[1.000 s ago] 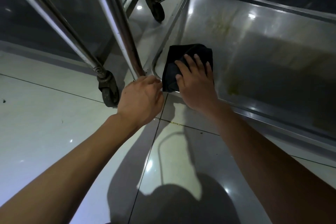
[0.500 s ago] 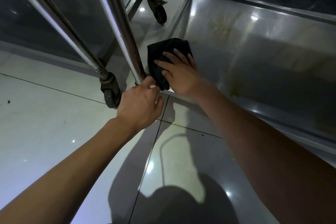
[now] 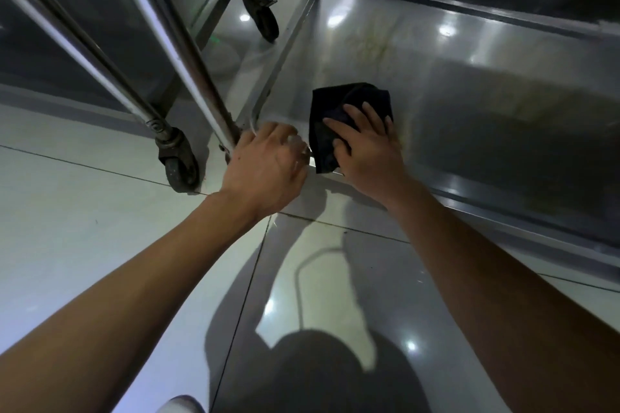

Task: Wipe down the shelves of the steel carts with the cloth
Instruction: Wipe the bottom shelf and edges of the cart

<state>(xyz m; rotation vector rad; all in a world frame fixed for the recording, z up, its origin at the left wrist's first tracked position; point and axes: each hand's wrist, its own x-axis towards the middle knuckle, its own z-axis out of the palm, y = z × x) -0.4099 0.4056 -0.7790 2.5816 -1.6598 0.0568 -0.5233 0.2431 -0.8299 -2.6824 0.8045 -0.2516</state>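
A black cloth (image 3: pixel 339 111) lies on the bottom shelf (image 3: pixel 469 94) of a steel cart, near its front left corner. My right hand (image 3: pixel 365 147) presses flat on the cloth with straight, spread fingers. My left hand (image 3: pixel 265 164) grips the cart's corner, fingers curled round the base of the upright post (image 3: pixel 188 67). Yellowish stains streak the shelf beyond and to the right of the cloth.
A second steel cart (image 3: pixel 67 43) stands at the left, its caster (image 3: pixel 177 161) close to my left hand. Another caster (image 3: pixel 265 17) sits further back between the carts. Glossy floor tiles (image 3: pixel 84 228) lie below. A shoe tip (image 3: pixel 181 404) shows at the bottom edge.
My right hand slid the cloth left into the shelf corner, then back to the right. My left hand stayed gripping the cart's corner.
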